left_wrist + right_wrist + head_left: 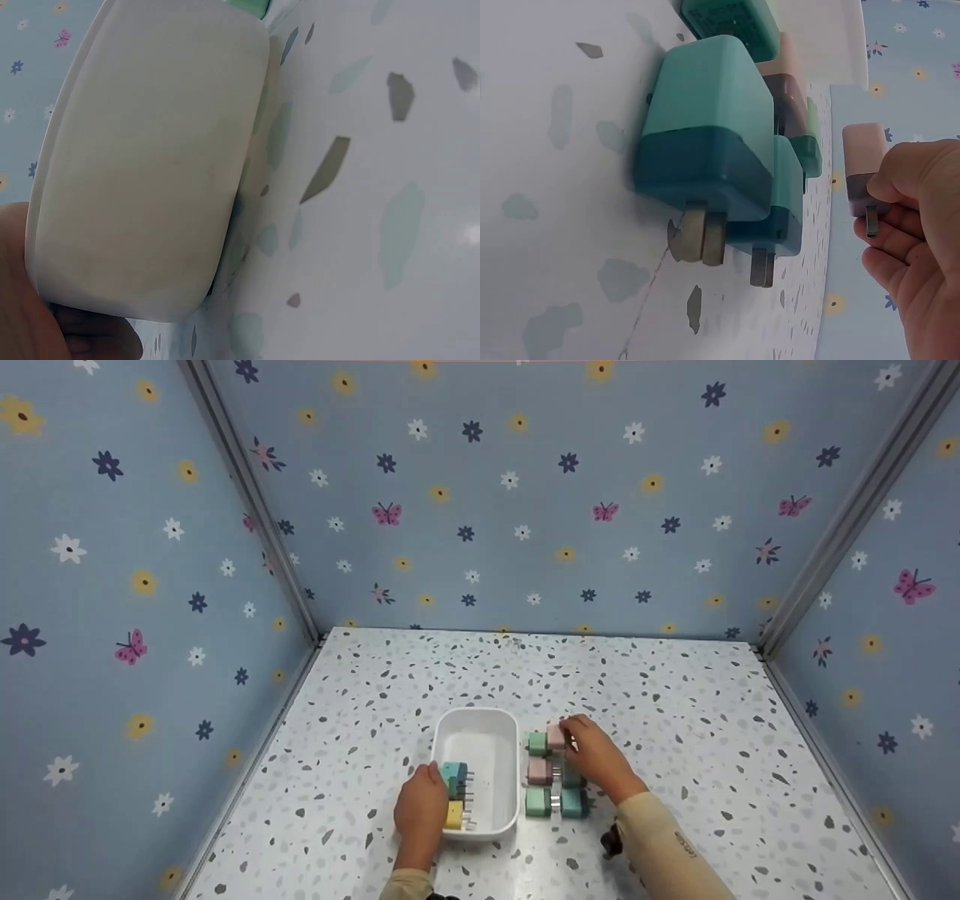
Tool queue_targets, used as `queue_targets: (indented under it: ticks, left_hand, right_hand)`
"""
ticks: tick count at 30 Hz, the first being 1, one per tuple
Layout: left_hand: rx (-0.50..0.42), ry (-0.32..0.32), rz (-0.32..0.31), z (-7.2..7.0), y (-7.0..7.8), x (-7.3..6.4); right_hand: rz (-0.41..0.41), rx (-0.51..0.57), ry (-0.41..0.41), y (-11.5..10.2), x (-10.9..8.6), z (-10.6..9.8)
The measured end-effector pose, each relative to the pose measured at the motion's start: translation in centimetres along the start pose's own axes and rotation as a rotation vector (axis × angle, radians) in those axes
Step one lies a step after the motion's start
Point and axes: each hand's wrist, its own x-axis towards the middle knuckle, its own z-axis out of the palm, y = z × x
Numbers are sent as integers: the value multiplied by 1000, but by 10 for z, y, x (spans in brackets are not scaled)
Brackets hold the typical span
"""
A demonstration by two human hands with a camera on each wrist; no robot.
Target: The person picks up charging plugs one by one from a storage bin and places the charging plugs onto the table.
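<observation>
Right sleeve (664, 847): small dark lettering, maybe "Let's…", too blurred to confirm.
Green plug block (739, 26): fine print on face, illegible.

Held plug (864, 146): pale pink, mauve band at the pronged end; teal plug (697, 90): light teal body, dark blue-green band, silver-grey prongs (694, 234). Green plug (807, 154) light with deeper green band; yellow plug (454, 814); tray (480, 837) plain white. Table (675, 735) white, flecked grey and pale green; back wall (510, 570) pale blue, printed with white, yellow, navy flowers and pink butterflies.
</observation>
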Motion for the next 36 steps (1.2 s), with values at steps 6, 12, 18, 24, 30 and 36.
queue_targets:
  ticks: [6, 12, 18, 24, 30, 36]
  left_hand:
    - [-5, 20, 31, 1, -2, -2]
    - [-13, 20, 41, 1, -1, -1]
    - [-11, 10, 30, 1, -1, 1]
    - [-11, 8, 25, 0, -1, 1]
    - [-17, 19, 13, 0, -1, 0]
    - [-11, 27, 17, 1, -2, 0]
  right_hand:
    - [31, 15, -12, 7, -2, -1]
    - [58, 28, -24, 14, -2, -1]
    - [75, 20, -31, 20, -2, 1]
    - [100, 3, -42, 21, -1, 6]
    - [129, 27, -46, 22, 0, 7]
    - [149, 15, -50, 23, 1, 8]
